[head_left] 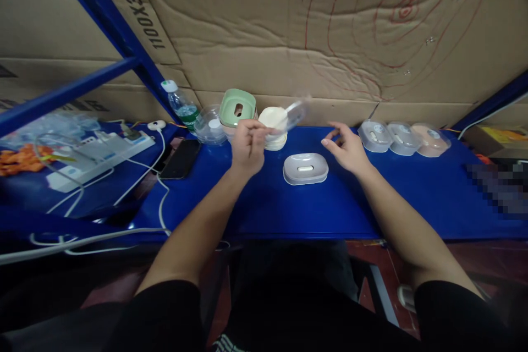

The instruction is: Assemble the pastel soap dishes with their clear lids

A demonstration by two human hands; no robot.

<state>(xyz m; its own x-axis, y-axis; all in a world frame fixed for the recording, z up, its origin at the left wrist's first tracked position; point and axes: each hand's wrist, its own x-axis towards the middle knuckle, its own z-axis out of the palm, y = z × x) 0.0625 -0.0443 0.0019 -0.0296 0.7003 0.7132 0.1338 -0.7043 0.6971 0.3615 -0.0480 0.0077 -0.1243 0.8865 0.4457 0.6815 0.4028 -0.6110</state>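
My left hand (248, 148) is closed on the edge of a clear plastic lid (297, 111), which is tilted and smeared by motion. My right hand (345, 147) has its thumb and fingers apart and holds nothing. Between and below the hands, a pale grey oval soap dish (306, 159) with a white piece in its middle sits on the blue table. Cream dishes (274, 143) are stacked behind the lid. To the left of them, partly behind my left hand, a green dish (237, 100) with a slot tops another stack.
Several clear-lidded dishes (374, 136) line the back right. At the back left stand round clear plastic containers (211, 131) and a water bottle (185, 107). A black phone (181, 159), white cables (164, 198) and a power strip (101, 160) lie left. Cardboard (247, 22) walls the back.
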